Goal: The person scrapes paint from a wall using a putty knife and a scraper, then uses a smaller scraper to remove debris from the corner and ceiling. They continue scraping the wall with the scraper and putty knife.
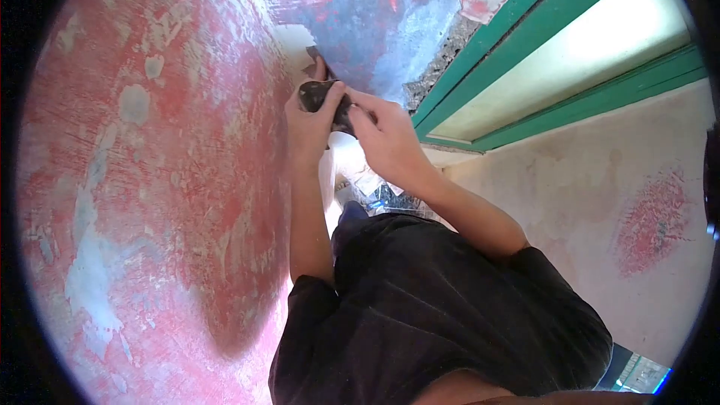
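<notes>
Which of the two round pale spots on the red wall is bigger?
The lower spot in the picture; the upper spot, slightly to its right, is clearly smaller.

We have one wall [172, 180] on our left, running forward to a corner with a second wall [367, 26] ahead. Our left hand [307, 126] and right hand [384, 129] sit side by side around a tool [315, 94], near that corner. Right of our hands, a frame [491, 41] borders a panel [577, 60]; a third wall [555, 195] stands behind our right forearm.
</notes>
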`<state>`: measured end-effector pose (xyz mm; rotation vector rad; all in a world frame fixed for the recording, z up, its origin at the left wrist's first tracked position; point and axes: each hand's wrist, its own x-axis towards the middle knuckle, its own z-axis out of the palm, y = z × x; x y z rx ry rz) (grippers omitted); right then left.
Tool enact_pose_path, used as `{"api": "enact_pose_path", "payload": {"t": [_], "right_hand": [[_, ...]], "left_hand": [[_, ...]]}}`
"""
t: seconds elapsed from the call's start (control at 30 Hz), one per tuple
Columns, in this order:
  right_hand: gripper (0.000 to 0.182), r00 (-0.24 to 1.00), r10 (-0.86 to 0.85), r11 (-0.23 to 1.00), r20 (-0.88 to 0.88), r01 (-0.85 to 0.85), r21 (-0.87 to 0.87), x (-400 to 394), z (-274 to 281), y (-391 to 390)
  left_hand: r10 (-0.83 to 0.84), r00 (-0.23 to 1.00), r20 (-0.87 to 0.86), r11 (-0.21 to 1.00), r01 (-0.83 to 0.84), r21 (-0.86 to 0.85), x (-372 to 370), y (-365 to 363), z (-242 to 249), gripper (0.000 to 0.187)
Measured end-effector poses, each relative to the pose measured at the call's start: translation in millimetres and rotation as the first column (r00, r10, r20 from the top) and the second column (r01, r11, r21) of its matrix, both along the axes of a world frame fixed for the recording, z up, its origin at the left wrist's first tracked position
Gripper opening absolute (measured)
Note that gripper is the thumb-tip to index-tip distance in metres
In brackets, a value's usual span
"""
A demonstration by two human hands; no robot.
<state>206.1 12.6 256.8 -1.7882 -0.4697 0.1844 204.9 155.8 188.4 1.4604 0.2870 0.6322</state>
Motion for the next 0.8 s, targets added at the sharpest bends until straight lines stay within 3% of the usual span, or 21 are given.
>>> {"api": "enact_pose_path", "payload": {"t": [0.07,0.17,0.2,0.23,0.27,0.33,0.47,0.6,0.63,0.67,0.73,0.8], "right_hand": [[0.035,1.000,-0.003,1.000,-0.020,0.003,-0.009,4.9,-0.6,-3.4],[0.033,0.995,0.052,0.999,0.086,-0.051,-0.014,10.2,-4.5,-2.1],[0.033,0.998,0.044,0.998,0.034,-0.043,-0.034,5.4,1.6,-6.9],[0.033,0.999,0.040,0.998,-0.006,-0.040,-0.050,5.1,7.2,-8.2],[0.033,0.999,0.048,0.998,0.004,-0.048,-0.046,5.5,6.6,-8.2],[0.033,0.999,0.034,0.999,-0.008,-0.034,0.039,8.1,1.3,-9.5],[0.034,0.994,0.103,0.995,-0.045,-0.103,0.008,15.8,-3.5,1.5],[0.035,0.998,0.038,0.999,-0.054,-0.040,-0.032,3.0,5.4,-12.4],[0.035,0.995,0.008,0.998,-0.099,-0.013,-0.054,4.7,6.2,-13.7],[0.035,0.995,0.010,0.998,-0.100,-0.016,-0.059,6.4,4.1,-9.2],[0.034,0.999,0.038,0.998,0.018,-0.039,0.040,4.7,-4.1,1.2],[0.034,1.000,0.026,0.999,-0.014,-0.026,0.040,2.5,-4.9,-5.2]], "left_hand": [[0.005,0.999,-0.033,0.999,-0.004,0.033,3.6,-3.6,1.4,0.019],[-0.010,0.999,-0.042,0.999,0.011,0.033,-2.7,-2.6,8.3,0.020],[-0.019,0.998,-0.058,1.000,0.020,0.022,-4.6,-3.2,9.2,0.020],[0.009,0.997,0.074,0.998,-0.013,0.055,2.2,-8.5,6.0,0.019],[0.017,0.996,0.084,0.998,-0.022,0.059,3.0,-6.0,6.3,0.019],[-0.032,0.996,-0.086,0.996,0.039,0.084,2.2,-6.0,9.8,0.016],[0.016,1.000,-0.024,0.999,-0.017,-0.038,-1.4,0.4,7.2,0.015],[-0.009,1.000,0.026,0.997,0.007,0.076,4.0,-14.4,7.2,0.015],[-0.028,0.997,-0.074,0.995,0.035,0.092,1.7,-13.1,12.1,0.015],[-0.026,0.997,-0.075,0.996,0.032,0.087,2.4,-10.2,9.7,0.015],[-0.010,1.000,-0.003,0.996,0.009,-0.089,0.1,-6.0,7.0,0.015],[-0.016,1.000,-0.011,0.997,0.015,-0.076,-4.5,-9.6,7.4,0.015]]}}
